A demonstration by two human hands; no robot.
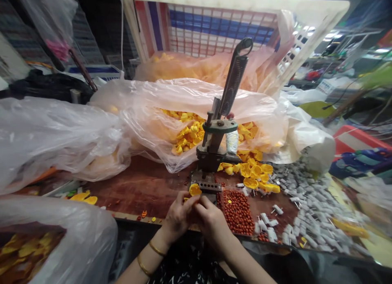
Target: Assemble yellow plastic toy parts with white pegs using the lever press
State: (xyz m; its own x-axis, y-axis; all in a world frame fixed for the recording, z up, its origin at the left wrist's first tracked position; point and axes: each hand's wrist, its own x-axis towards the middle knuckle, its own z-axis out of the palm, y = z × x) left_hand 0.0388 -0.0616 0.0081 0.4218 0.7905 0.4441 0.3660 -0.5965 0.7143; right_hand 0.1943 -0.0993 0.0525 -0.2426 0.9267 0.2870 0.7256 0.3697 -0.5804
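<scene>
My left hand (179,212) is closed around a small yellow cup-shaped plastic part (195,189) at the table's front edge. Close against it, my right hand (212,218) has its fingers bent in toward the same part; what its fingertips pinch is hidden. Just beyond both hands stands a hand-lever press (211,153), with a metal block with a row of holes (206,187) at its base. A shallow tray of small reddish-brown beads (238,212) lies beside my right hand.
Yellow parts (254,171) spill from a clear plastic bag (150,133) behind the press. Grey cylinders with metal pins (315,210) cover the table's right side. A white crate (239,6) stands at the back. Another bag (85,235) sits at the lower left.
</scene>
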